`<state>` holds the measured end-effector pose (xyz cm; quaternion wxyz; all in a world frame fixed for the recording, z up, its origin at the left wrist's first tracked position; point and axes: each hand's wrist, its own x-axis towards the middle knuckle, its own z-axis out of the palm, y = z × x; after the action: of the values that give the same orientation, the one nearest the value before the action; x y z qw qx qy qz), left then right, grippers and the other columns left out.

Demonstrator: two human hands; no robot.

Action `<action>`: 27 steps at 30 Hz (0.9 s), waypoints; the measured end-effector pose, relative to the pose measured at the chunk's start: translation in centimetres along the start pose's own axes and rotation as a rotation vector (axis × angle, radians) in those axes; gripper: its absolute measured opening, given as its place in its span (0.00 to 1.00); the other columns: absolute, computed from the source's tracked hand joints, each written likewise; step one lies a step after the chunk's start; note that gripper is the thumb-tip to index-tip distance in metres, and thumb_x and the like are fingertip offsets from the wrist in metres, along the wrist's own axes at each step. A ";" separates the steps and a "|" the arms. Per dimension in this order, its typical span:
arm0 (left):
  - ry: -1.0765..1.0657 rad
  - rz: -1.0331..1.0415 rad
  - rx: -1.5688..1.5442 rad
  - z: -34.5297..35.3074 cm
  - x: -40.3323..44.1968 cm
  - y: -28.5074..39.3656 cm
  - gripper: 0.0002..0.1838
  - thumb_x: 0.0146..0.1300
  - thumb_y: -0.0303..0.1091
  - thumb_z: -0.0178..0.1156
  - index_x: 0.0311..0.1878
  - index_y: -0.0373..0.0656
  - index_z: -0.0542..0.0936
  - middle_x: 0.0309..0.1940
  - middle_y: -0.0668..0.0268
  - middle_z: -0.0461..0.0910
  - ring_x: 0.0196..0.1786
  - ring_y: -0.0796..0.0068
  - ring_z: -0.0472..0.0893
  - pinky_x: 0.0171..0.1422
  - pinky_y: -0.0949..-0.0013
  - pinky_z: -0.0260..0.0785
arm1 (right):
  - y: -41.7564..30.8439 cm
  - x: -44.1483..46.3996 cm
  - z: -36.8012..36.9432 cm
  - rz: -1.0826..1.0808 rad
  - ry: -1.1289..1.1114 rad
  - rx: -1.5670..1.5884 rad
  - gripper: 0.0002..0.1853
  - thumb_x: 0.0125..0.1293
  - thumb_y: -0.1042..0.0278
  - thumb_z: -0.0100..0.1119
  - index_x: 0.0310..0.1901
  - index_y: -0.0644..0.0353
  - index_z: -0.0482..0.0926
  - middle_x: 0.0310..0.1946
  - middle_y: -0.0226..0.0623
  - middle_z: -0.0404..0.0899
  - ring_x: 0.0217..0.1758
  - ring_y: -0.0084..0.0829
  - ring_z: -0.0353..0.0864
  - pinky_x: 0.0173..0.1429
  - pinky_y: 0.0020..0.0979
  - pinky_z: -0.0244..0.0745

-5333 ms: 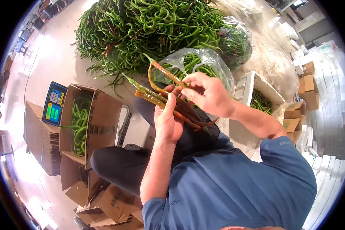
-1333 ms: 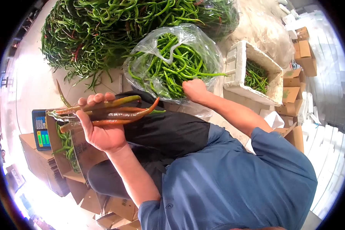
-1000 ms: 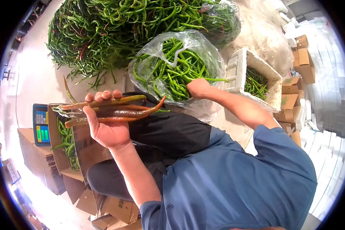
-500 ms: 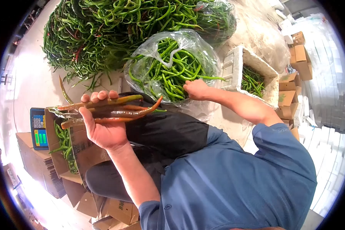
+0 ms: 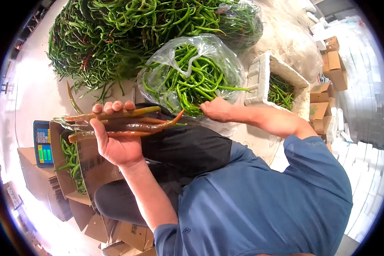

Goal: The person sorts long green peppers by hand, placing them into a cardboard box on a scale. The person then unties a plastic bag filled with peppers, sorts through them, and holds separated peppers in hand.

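Observation:
My left hand (image 5: 120, 141) is closed around several long reddish-brown chili peppers (image 5: 136, 127), lying crosswise over my palm above my dark trousers. A curved greenish-brown tip sticks out past the fingers on the left. My right hand (image 5: 217, 110) is curled at the near edge of a clear plastic bag (image 5: 232, 64) filled with green chili peppers (image 5: 196, 81). Its fingertips meet the peppers at the bag's mouth, and what they pinch is hidden.
A large heap of green peppers (image 5: 102, 38) lies beyond the bag. At right stands a white foam box (image 5: 258, 81) with peppers inside. On the left are a cardboard box (image 5: 98, 162) holding green peppers and a scale display (image 5: 43, 143). More cartons (image 5: 335, 68) stand far right.
My right hand has shifted slightly down and left along the bag's near edge, and the peppers beside it have moved a little. My left hand keeps its hold on the reddish-brown peppers, almost still.

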<state>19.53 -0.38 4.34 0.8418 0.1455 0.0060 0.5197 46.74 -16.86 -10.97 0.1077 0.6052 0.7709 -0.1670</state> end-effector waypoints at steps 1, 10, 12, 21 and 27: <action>-0.005 -0.004 -0.006 0.0 0.0 0.0 0.15 0.75 0.43 0.53 0.57 0.45 0.70 0.45 0.63 0.76 0.54 0.61 0.74 0.67 0.48 0.64 | -0.4 -0.2 0.2 -0.019 0.042 0.034 0.08 0.61 0.71 0.53 0.38 0.66 0.71 0.29 0.48 0.82 0.31 0.46 0.85 0.31 0.45 0.79; 0.010 -0.023 -0.002 0.5 -0.3 -0.1 0.15 0.73 0.39 0.56 0.56 0.42 0.71 0.44 0.64 0.72 0.54 0.65 0.72 0.69 0.54 0.60 | -0.5 -0.4 1.0 -0.030 0.265 0.009 0.07 0.58 0.68 0.55 0.36 0.60 0.72 0.28 0.38 0.78 0.37 0.40 0.79 0.44 0.41 0.72; 0.008 -0.025 0.004 0.6 -0.3 -0.1 0.15 0.74 0.39 0.56 0.56 0.43 0.71 0.43 0.64 0.71 0.53 0.65 0.72 0.69 0.54 0.60 | -0.7 -0.1 1.9 0.056 0.247 0.026 0.07 0.58 0.70 0.53 0.37 0.61 0.71 0.29 0.39 0.77 0.37 0.41 0.79 0.43 0.41 0.71; 0.008 -0.016 0.015 0.4 -0.3 0.0 0.15 0.74 0.40 0.55 0.56 0.42 0.71 0.44 0.64 0.72 0.54 0.65 0.73 0.69 0.53 0.60 | -0.8 0.6 3.8 0.280 0.047 0.015 0.06 0.60 0.69 0.55 0.34 0.62 0.76 0.32 0.46 0.84 0.38 0.45 0.85 0.38 0.44 0.80; -0.008 -0.006 0.004 0.0 -0.5 0.1 0.15 0.75 0.42 0.53 0.57 0.45 0.71 0.45 0.63 0.74 0.54 0.63 0.73 0.67 0.50 0.62 | -1.9 1.3 -1.0 0.274 0.221 0.153 0.08 0.59 0.70 0.54 0.37 0.63 0.72 0.32 0.47 0.81 0.36 0.48 0.84 0.38 0.46 0.78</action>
<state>19.17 -0.76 4.30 0.8431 0.1494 0.0040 0.5166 44.60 -15.66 -10.25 -0.0022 0.7257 0.6732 -0.1417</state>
